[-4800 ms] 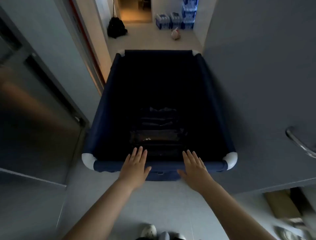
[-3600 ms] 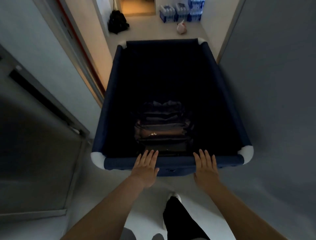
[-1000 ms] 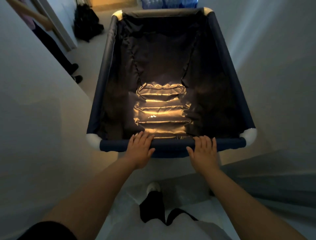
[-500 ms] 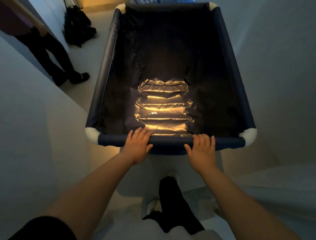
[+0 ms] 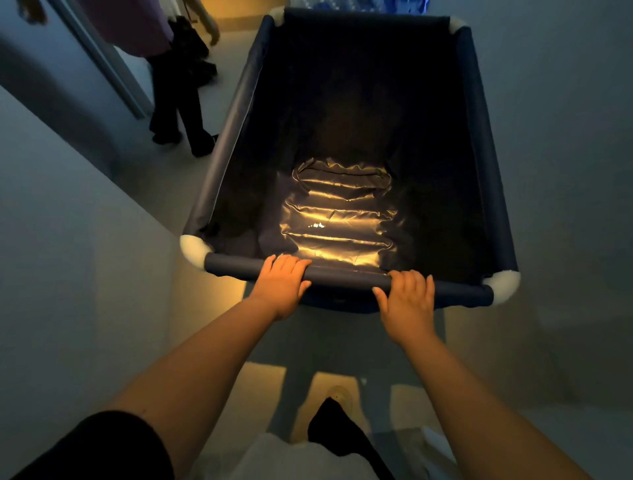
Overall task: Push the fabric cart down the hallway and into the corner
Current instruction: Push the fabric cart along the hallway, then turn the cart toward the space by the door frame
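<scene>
A dark blue fabric cart [image 5: 233, 123] with white corner joints fills the middle of the head view, its shiny lining crumpled at the bottom and lit yellow. My left hand [image 5: 281, 282] grips the near padded rail left of centre, fingers curled over the top. My right hand [image 5: 407, 298] grips the same rail right of centre. The cart sits slightly skewed, its far end angled to the right. Nothing lies inside it.
A grey wall [image 5: 68, 260] runs close along the left and another wall [image 5: 568, 144] close on the right. A person in dark trousers [image 5: 178, 102] stands by a doorway at the cart's far left. Blue packages [image 5: 363, 4] show beyond the far rail.
The cart has rolled forward down the hallway with both hands on its rail. The person at the left doorway is now beside the cart's far left side.
</scene>
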### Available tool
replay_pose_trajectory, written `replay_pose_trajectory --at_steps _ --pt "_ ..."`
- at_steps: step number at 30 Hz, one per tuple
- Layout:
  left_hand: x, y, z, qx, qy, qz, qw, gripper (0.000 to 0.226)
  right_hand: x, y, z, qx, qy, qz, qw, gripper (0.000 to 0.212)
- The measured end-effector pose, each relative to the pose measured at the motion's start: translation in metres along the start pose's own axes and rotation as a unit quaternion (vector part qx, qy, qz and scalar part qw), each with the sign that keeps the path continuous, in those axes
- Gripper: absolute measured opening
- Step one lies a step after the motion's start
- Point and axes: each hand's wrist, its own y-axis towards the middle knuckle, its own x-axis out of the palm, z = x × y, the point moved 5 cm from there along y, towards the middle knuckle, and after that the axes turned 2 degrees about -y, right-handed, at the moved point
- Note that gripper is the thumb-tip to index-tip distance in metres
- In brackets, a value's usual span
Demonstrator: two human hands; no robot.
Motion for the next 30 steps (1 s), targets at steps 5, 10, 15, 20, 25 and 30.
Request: replay_pose_trajectory --at_steps 5,10,15,20,25,30 --pt "-0.013 0.042 -0.002 -0.010 -0.012 -0.008 1.000 0.046 -0.006 0.050 0.008 -0.018 -0.004 0.004 1.000 0.048" --pt "-0.020 0.065 -0.007 0.023 -0.029 -0.019 0.999 0.053 -0.010 0.086 0.016 -0.027 -0.010 -0.012 1.000 0.046" --pt "-0.026 0.076 -0.019 0.114 -0.032 -0.029 0.993 0.063 -0.017 0.111 0.021 -0.027 -0.004 -0.032 0.999 0.045" --pt "-0.031 0.084 -0.050 0.193 -0.017 -0.055 0.980 0.064 -0.021 0.124 0.003 0.057 0.020 -0.040 0.997 0.049" --pt "-0.042 0.099 -0.105 0.284 0.026 -0.070 0.956 0.062 -0.014 0.126 -0.076 0.155 0.054 0.017 0.986 0.054" --pt "-0.052 0.104 -0.159 0.354 0.057 -0.118 0.926 0.068 0.004 0.126 -0.180 0.193 0.089 0.057 0.975 0.058"
